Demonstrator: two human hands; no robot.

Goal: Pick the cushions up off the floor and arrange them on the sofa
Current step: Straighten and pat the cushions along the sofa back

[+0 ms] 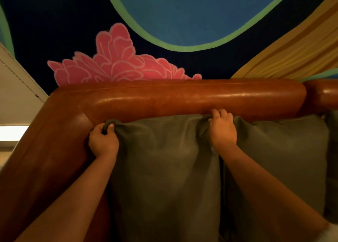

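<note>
Gripping the top edge of the upright green cushion (164, 168) under the backrest (182, 97), left hand (103, 143) at its corner by the sofa arm (45, 141), right hand (222, 130) beside the 2nd cushion (283, 150).

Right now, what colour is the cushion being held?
Dark olive-green fabric cushion, seen in head view.

Head-worn wide-angle view, close, forward onto the sofa backrest (182, 95).

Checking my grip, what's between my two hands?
Only the top edge of the green cushion, lying against the sofa backrest; head view shows it.
</note>
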